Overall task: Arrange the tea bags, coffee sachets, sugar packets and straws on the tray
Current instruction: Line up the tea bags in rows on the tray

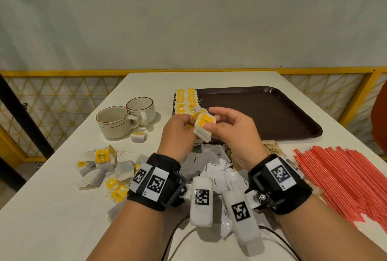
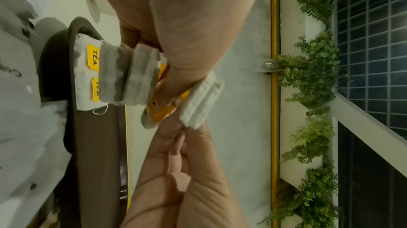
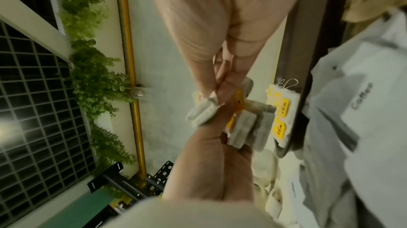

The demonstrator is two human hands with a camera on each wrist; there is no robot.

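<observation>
Both hands meet over the tray's [image 1: 272,114] 7 o'clock corner. The left hand [image 1: 178,133] curls its fingers [image 1: 184,123] round a tea bag bundle [image 1: 204,127]; the right hand [image 1: 232,128] pinches the same bundle, its other fingers loosely bent.

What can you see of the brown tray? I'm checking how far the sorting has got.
The brown tray is a dark rectangular plastic-looking tray with rounded corners and a raised rim, lying flat on the white table. Two rows of tea bags with yellow tags lie along its left edge; the rest is bare.
</observation>
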